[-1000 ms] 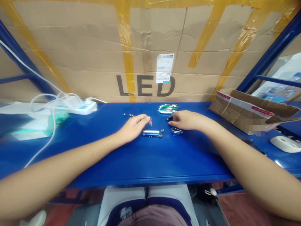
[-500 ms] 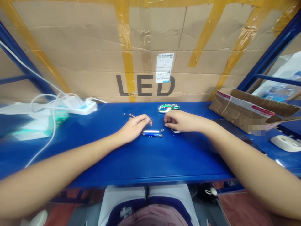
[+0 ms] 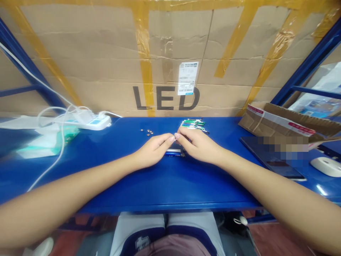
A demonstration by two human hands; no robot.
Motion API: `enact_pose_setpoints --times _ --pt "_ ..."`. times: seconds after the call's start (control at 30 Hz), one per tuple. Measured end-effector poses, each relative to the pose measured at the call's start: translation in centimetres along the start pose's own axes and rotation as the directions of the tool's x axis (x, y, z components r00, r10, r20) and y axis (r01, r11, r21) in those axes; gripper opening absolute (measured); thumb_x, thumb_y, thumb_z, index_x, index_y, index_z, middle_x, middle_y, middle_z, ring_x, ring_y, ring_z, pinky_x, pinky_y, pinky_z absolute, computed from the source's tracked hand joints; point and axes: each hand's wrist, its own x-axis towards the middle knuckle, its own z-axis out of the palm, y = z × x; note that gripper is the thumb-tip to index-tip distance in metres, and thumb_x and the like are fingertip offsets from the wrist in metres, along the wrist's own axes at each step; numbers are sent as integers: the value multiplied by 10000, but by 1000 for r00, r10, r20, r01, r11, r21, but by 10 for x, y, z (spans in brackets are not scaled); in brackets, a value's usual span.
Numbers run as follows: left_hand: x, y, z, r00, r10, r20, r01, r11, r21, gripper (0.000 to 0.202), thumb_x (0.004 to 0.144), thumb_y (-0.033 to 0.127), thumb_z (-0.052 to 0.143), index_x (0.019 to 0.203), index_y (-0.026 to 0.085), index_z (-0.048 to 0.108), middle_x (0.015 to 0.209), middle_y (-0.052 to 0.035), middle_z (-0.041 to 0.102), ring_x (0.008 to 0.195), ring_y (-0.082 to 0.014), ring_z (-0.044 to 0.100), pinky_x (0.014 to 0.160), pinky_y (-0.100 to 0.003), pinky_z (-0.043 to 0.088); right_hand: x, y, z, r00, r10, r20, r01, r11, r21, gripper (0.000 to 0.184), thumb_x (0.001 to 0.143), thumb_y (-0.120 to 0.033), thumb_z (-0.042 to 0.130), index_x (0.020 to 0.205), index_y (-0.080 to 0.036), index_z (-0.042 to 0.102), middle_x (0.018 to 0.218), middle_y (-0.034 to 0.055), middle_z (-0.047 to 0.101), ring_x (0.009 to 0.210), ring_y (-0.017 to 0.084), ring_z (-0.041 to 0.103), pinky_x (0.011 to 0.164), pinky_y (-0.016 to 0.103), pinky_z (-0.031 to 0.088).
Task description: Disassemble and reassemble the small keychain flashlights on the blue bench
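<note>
Blue tabletop (image 3: pixel 170 188): shiny tube (image 3: pixel 173 153), long axis left-to-right.

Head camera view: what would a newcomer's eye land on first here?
Probably the big carton behind the table, with its bold black LED letters and yellow tape. Then the left hand and right hand, fingertips together mid-table at something too small to make out. The open box at the right draws the eye too.
</note>
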Motion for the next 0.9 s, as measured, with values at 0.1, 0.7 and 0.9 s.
enact_pose_setpoints --times 0.1,0.7,0.9 --pt "0 0 1 1000 21 -1 -21 997 72 331 1006 457 396 1026 191 592 983 -35 672 926 -180 616 849 -293 470 2 1 1 1000 18 -6 -18 1000 15 309 1014 -368 370 754 -213 433 705 -13 510 651 134 459 655 271 353" --pt "-2 10 1 996 -71 -53 59 978 -200 379 992 467 432 824 157 572 617 39 425 589 -107 380 591 -248 318 2 0 6 965 -164 -205 176 984 38 306 1018 -296 388 727 -213 431 681 -12 469 632 127 444 636 264 375" --pt "4 5 -2 981 -133 144 191 816 -546 383 963 420 496 702 142 534 518 56 300 502 -86 227 517 -251 189 2 5 6 941 -283 -187 276 959 -61 273 1022 -261 389 765 -209 466 721 8 532 656 133 475 651 261 398"
